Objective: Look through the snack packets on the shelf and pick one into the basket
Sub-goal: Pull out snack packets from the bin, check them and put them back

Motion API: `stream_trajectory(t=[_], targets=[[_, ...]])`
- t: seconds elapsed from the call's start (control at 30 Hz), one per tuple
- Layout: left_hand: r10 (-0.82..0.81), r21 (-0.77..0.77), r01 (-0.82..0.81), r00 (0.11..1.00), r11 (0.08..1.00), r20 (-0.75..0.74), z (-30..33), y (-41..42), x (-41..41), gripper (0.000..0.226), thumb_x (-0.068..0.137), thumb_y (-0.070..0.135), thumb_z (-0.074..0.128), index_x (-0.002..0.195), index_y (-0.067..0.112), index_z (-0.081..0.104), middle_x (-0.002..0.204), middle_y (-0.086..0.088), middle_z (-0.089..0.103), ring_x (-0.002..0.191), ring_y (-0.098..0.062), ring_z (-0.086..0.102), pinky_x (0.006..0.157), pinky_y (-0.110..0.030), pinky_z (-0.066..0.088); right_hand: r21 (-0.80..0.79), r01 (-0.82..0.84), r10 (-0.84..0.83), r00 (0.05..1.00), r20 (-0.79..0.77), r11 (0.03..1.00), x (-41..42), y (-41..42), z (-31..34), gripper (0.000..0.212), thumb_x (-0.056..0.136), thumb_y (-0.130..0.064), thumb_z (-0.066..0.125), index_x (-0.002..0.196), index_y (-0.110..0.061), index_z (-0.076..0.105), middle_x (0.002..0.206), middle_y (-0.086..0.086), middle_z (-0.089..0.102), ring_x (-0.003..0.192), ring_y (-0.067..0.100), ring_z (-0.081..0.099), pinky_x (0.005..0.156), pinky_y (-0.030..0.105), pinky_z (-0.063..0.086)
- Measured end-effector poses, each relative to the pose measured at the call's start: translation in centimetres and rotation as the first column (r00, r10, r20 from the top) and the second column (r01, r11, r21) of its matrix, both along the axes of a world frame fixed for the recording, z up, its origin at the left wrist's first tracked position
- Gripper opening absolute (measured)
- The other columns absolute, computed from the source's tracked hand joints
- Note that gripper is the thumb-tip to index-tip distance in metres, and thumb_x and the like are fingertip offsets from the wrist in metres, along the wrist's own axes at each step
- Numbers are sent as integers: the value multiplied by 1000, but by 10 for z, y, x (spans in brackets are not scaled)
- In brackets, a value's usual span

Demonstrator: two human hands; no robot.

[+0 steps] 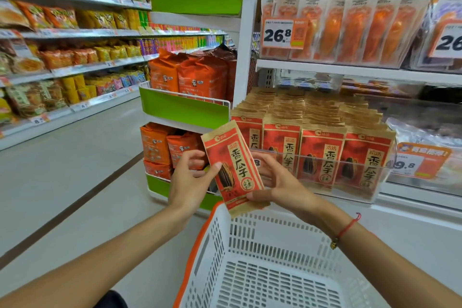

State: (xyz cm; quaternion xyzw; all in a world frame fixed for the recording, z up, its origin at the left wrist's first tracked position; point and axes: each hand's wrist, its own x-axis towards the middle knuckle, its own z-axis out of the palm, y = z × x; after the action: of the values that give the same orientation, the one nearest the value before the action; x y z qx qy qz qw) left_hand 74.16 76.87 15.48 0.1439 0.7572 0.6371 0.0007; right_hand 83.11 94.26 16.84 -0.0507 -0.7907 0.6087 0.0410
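**PKT HANDLING: SEED PACKET OVER BASKET**

Status: one seed packet (233,170) is off the shelf, held tilted above the far rim of the basket (200,252). No items visible inside the basket. Remaining packets (322,155) stand in upright rows at the shelf front edge, behind a clear retainer (325,165).

Hands: left hand (190,180) pinches the pkt's left edge, thumb on the printed face, other fingers behind. Right hand (277,182) pinches the lower right corner, thumb on front, fingers curled behind. Both hold the pkt; neither is free.

Handling (est.): paper-type flat pouch, light, semi-stiff, creases if squeezed. Loose contents likely shift toward the low end. Surface looks matte, so slip risk low. Not fragile.

Grip pts: side edges or sealed end bands; avoid pressing the centre panel.

Next step (est.): release one hand, lower pkt past the rim, drop flat onto the basket floor. The grid openings look narrower than the pkt.
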Motion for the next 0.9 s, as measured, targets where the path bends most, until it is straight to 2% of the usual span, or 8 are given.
stream_trajectory(t=[0.1,0.23,0.37,0.5,0.6,0.73,0.8,0.9], targets=[[-3,-22,3,1000,1000,-4,0,3,1,13,90,31,67,97,28,56,107,0,64,89,-12,65,75,-45,59,125,26,-14,995,-94,992,-2,-9,-7,73,80,4,71,133,-35,39,126,-2,57,115,9,55,91,27,52],[-216,44,212,966,976,139,9,14,12,32,96,49,48,114,23,48,109,4,61,88,-2,61,56,-16,52,183,93,-48,971,-236,979,-2,-26,-14,66,78,6,71,124,-30,42,120,-14,54,110,-2,54,77,29,59],[-333,134,308,910,942,248,12,15,16,35,88,47,61,109,25,46,99,6,69,77,4,69,57,-16,53,314,63,14,971,-238,947,1,-32,-18,65,73,-1,74,117,-30,36,114,-9,52,97,4,57,74,36,56],[-429,185,390,859,902,280,10,12,13,32,92,34,61,119,20,51,111,1,69,94,-7,71,62,-21,56,319,32,10,992,-129,947,-2,-29,-24,64,70,-5,76,103,-33,28,112,4,47,90,23,55,64,39,55],[-431,176,396,862,901,266,7,12,14,32,96,30,57,125,20,51,117,1,68,98,-11,70,67,-28,59,249,17,-3,999,-54,968,-6,-29,-25,66,65,-16,82,97,-36,28,119,8,43,90,24,48,58,31,48],[-413,168,381,875,909,254,7,6,11,19,99,33,49,117,31,55,116,5,69,95,-8,71,76,-33,58,156,-7,11,1000,-26,988,-5,-27,-16,74,65,-27,89,115,-37,35,127,-2,42,111,14,51,81,28,53],[-434,160,405,865,900,254,7,1,8,17,100,35,47,114,37,56,117,9,68,103,-6,67,80,-34,58,101,17,-15,1000,-19,995,-3,-24,-8,77,70,-25,86,129,-33,37,130,-5,41,112,5,50,79,20,53],[-466,135,446,846,885,260,9,-9,5,20,101,32,44,113,43,57,115,13,69,109,-6,63,76,-30,59,172,44,-37,998,-45,984,-1,-21,0,90,72,-27,84,144,-32,30,135,-7,36,120,9,42,90,21,46]])
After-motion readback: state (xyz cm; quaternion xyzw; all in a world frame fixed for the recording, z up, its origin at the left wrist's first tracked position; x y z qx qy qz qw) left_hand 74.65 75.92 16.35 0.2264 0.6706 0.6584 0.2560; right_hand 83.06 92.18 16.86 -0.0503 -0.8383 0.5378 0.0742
